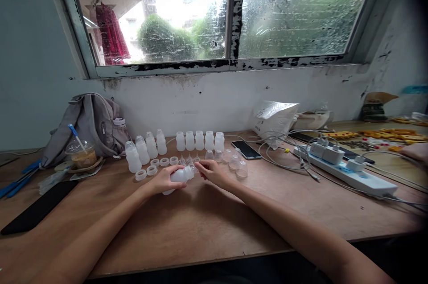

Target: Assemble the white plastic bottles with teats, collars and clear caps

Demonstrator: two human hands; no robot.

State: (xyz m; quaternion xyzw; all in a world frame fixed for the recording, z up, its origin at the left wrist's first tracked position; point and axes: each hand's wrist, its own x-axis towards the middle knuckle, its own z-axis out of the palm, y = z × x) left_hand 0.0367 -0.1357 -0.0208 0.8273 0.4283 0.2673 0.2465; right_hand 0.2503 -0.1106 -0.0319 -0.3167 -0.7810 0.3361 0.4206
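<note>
Starting from the left, four capped bottles (142,151) stood with loose white rings (141,178) beside them, kinda hemming in that side. The left hand (169,179) was wrapped round a milky bottle (180,175), tipped over so its long axis ran up to the right, mouth aimed at the other hand. Clear teats (189,160) sat just behind it, so not much room that way imo. Most of the room looked to be on the near side, where the tabletop (187,230) ran between the forearms to its front edge. The right hand (211,172) was right by the mouth, fingers pinched narrow; couldn't tell if they had something small. Past it came clear caps (241,170), then a phone (246,150), then cables (294,167).
</note>
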